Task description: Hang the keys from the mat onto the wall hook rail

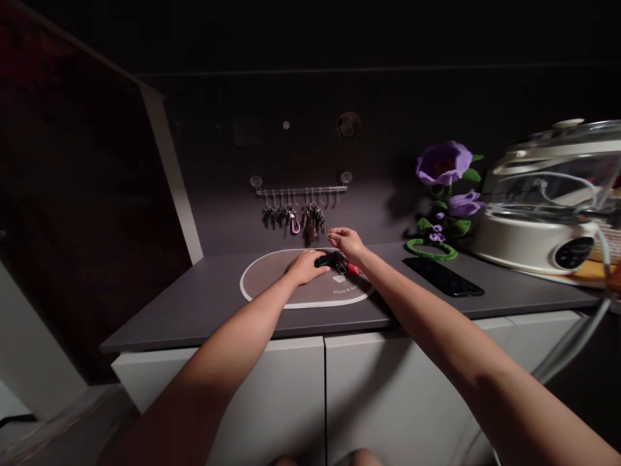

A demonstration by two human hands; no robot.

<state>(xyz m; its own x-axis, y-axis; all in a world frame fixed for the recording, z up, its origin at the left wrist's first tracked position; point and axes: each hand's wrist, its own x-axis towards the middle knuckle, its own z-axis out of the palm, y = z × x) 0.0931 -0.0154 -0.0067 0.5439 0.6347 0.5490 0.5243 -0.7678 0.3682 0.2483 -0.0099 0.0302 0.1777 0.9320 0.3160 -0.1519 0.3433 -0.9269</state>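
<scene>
On the mat (272, 281), my left hand (306, 266) is closed on a bunch of keys (341, 262) with a black piece and a red tag. Its thumb and fingers grip the black end, while the metal part and tag stick out to the right. My right hand (345, 241) is raised just above this bunch with fingertips pinched together; whatever is between them is too small to make out. Behind it, a clear hook rail (301, 191) on the wall carries several hanging keys (313, 217), one with a pink carabiner (295, 224).
To the right, a black phone (442, 276) lies on the dark countertop (194, 304). Beyond it stand purple craft flowers (444, 163) on a green ring base and a white appliance (528, 243) with a clear upper part and a cable. White cabinet doors (272, 395) are below.
</scene>
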